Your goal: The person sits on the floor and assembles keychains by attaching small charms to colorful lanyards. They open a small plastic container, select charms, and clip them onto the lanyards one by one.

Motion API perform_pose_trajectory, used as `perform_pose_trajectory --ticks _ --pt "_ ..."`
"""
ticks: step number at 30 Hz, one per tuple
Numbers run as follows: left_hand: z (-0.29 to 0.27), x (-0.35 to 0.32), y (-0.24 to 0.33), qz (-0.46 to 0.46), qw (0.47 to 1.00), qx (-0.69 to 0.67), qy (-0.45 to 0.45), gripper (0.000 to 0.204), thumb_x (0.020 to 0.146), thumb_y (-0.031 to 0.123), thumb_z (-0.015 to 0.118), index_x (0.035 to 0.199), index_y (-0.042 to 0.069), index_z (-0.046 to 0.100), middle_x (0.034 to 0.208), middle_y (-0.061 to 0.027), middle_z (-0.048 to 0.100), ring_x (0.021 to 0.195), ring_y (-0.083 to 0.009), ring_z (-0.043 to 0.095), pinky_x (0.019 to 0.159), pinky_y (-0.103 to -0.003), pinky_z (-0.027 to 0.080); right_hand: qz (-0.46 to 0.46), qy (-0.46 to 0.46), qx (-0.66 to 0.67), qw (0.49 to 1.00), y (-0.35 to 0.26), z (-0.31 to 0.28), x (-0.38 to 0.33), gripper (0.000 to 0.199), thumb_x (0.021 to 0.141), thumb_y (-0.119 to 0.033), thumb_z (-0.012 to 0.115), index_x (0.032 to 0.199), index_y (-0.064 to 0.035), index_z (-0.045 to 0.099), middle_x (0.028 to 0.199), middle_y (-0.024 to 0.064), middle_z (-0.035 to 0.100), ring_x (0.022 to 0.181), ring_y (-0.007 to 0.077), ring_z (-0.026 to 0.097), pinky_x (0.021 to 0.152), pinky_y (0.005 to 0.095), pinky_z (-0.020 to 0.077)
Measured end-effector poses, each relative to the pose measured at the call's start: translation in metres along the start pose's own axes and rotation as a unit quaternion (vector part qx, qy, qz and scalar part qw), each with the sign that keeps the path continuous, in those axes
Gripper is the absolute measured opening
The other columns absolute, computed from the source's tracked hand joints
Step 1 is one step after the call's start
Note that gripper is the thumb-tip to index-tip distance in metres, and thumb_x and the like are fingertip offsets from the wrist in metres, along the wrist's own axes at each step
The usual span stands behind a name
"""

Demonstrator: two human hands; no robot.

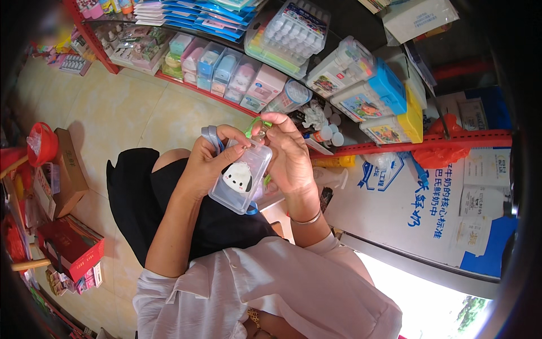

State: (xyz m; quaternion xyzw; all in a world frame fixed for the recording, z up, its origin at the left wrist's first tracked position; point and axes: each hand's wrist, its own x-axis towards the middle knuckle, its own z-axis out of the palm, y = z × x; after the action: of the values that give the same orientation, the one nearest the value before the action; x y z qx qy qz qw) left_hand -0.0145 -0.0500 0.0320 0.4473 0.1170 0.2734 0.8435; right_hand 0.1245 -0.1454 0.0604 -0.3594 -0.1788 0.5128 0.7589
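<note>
Pale shirt (265,288) cloth lay closest. Past it, between my hands, was a clear puppy-face case (241,178). My left hand (217,150) pinched its top, a grey strap (212,137) by those fingers; my right hand (289,152) pinched a green strap (252,127). If my thumb slipped, the case could fall; hard tugging could crack it.

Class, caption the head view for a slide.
Left hand holding a clear plastic case with cartoon puppy face, right hand at green strap.
</note>
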Motion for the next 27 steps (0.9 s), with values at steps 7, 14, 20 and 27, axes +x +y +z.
perform_pose_trajectory --ticks 7,14,20,27 --pt "0.000 0.000 -0.001 0.004 1.000 0.006 0.002 0.010 0.087 0.009 0.067 0.093 0.002 0.063 0.091 -0.0030 0.063 0.082 -0.0087 0.057 0.073 -0.022 0.044 -0.041 -0.027 -0.061 0.997 -0.004 0.000 -0.002 0.024 0.089 0.005 0.050 0.111 -0.0034 0.057 0.100 0.0111 0.063 0.087 0.0118 0.054 0.081 0.0238 0.0429" --pt "0.001 0.001 -0.001 0.005 1.000 0.014 0.007 0.011 0.086 0.008 0.068 0.093 0.002 0.063 0.090 -0.0024 0.063 0.082 -0.0080 0.056 0.073 -0.021 0.044 -0.059 -0.028 -0.110 0.992 -0.005 -0.002 -0.003 0.023 0.090 0.004 0.051 0.109 -0.0043 0.058 0.101 0.0098 0.064 0.083 0.0094 0.055 0.069 0.0191 0.0425" --pt "0.002 0.001 0.000 0.017 1.000 0.022 0.001 0.009 0.084 0.002 0.065 0.092 0.002 0.062 0.090 -0.0025 0.063 0.081 -0.0076 0.056 0.073 -0.022 0.044 -0.075 -0.040 -0.137 0.987 -0.009 0.000 -0.005 0.022 0.090 0.004 0.052 0.109 -0.0035 0.058 0.101 0.0100 0.065 0.082 0.0090 0.055 0.063 0.0178 0.0408" --pt "-0.002 0.001 -0.001 0.021 0.999 0.020 -0.022 0.006 0.082 0.002 0.066 0.088 0.002 0.063 0.087 -0.0024 0.062 0.079 -0.0084 0.055 0.072 -0.023 0.044 -0.078 -0.043 -0.171 0.981 -0.013 0.000 -0.006 0.022 0.090 0.005 0.049 0.110 -0.0013 0.056 0.104 0.0132 0.063 0.093 0.0161 0.058 0.078 0.0271 0.0462"
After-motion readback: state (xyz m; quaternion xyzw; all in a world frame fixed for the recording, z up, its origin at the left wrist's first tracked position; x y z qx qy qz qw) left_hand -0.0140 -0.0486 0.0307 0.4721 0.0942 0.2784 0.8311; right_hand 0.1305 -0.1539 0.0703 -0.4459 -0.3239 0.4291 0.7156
